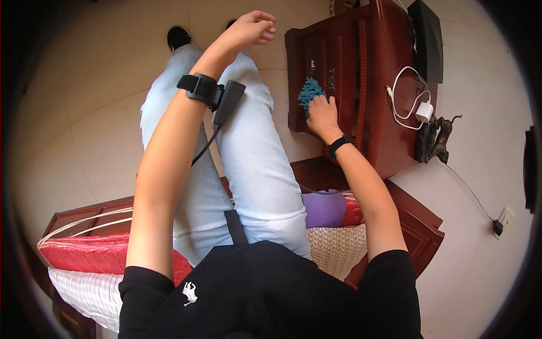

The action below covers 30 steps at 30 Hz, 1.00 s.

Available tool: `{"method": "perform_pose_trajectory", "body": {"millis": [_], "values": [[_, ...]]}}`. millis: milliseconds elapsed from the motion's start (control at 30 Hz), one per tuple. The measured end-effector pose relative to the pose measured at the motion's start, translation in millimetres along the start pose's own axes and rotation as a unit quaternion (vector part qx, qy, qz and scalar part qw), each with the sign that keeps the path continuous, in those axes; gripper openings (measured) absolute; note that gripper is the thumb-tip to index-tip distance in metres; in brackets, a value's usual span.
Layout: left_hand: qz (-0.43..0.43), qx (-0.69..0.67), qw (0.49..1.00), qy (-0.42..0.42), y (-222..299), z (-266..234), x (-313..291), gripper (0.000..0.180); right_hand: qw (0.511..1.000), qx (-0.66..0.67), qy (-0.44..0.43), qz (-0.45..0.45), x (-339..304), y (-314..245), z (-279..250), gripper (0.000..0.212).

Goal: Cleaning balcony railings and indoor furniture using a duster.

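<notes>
My right hand [323, 117] is closed on a teal shaggy cleaning cloth [310, 92], which lies against the front of a dark red wooden cabinet [361, 79]. Most of the cloth's near end is hidden under the fingers. Close to the cloth, a small dark metal fitting [332, 79] shows on the cabinet's front. My left hand [257, 29] hovers beyond my knees, its fingers loosely bent and apart, holding nothing. Strapped to my left forearm is a black device [228, 103] with a cable; a black band [339, 146] circles my right wrist.
On the cabinet top lie a white charger [424, 112] with its cable, a dark animal figurine [443, 138] and a black box [426, 42]. I sit on a wooden bench with red padding [84, 252]; a purple object [324, 209] lies beside my right thigh. A wall socket [504, 222] is at right.
</notes>
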<state>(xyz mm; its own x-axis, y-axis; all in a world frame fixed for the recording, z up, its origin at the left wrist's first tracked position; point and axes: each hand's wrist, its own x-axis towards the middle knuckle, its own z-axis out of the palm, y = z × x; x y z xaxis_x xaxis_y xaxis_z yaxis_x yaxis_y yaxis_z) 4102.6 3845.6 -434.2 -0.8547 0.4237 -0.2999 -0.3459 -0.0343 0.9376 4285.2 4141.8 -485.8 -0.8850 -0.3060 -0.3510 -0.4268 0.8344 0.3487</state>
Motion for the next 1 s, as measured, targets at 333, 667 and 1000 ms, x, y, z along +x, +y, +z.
{"method": "perform_pose_trajectory", "body": {"millis": [333, 667, 1000], "values": [[-0.004, 0.0, 1.0, -0.009, -0.4, -0.4, -4.6, 0.038, 0.996, 0.037, 0.049, 0.061, -0.7, 30.2, 25.5, 0.017], [-0.005, 0.015, 1.0, -0.009, 0.2, -8.4, -5.2, 0.035, 0.789, 0.49, 0.039, 0.368, -19.2, 18.0, -42.4, 0.035], [0.092, -0.036, 0.995, 0.021, 48.2, -29.4, -91.6, 0.037, 0.211, 0.844, 0.428, 0.247, -210.8, 17.8, -145.4, 0.04]]}}
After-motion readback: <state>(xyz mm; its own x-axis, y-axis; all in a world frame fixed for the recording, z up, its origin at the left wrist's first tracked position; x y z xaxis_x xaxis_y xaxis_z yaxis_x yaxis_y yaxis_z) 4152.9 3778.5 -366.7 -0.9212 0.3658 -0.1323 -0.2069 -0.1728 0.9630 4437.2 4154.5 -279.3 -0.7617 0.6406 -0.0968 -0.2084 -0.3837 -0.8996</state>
